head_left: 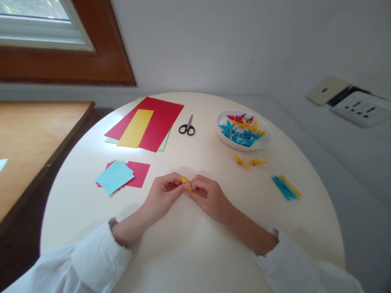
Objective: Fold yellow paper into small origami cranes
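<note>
My left hand (163, 194) and my right hand (207, 196) meet over the middle of the round white table (189, 252). Both pinch a small folded piece of yellow paper (185, 181) between their fingertips. Most of that paper is hidden by my fingers. Two finished yellow paper cranes (250, 161) lie on the table to the right of my hands. A white plate (226, 137) behind them holds several blue, yellow and red cranes.
Black scissors (187, 128) lie at the back centre. Large red, yellow and green sheets (159, 122) lie at the back left. Small blue and red squares (115, 176) sit left of my hands. Blue and yellow strips (285, 187) lie at the right. A wooden desk (30, 134) stands left.
</note>
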`<action>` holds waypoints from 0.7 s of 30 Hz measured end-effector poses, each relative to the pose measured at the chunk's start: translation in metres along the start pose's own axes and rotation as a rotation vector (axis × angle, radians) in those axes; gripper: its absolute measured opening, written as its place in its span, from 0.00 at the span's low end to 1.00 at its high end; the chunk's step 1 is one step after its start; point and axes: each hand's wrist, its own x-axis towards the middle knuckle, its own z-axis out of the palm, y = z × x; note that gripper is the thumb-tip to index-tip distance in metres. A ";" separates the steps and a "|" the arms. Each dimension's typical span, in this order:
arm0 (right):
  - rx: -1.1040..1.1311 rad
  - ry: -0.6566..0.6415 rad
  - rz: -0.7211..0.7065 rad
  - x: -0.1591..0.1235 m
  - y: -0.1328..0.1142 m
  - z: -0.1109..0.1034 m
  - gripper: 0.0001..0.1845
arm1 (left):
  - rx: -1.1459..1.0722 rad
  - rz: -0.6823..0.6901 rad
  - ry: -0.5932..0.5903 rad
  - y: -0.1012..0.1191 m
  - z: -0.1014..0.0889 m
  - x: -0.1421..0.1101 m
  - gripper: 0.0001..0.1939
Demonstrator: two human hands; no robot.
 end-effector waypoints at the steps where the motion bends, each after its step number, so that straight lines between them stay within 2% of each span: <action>1: 0.003 0.004 0.007 0.000 0.000 0.000 0.11 | -0.007 -0.009 0.012 0.000 0.000 0.000 0.11; 17: 0.022 0.019 0.059 0.001 -0.003 -0.001 0.10 | -0.177 -0.095 0.165 -0.001 0.000 -0.001 0.13; 21: 0.013 -0.006 0.036 0.000 -0.005 -0.002 0.09 | -0.284 -0.103 0.258 0.001 -0.006 0.004 0.15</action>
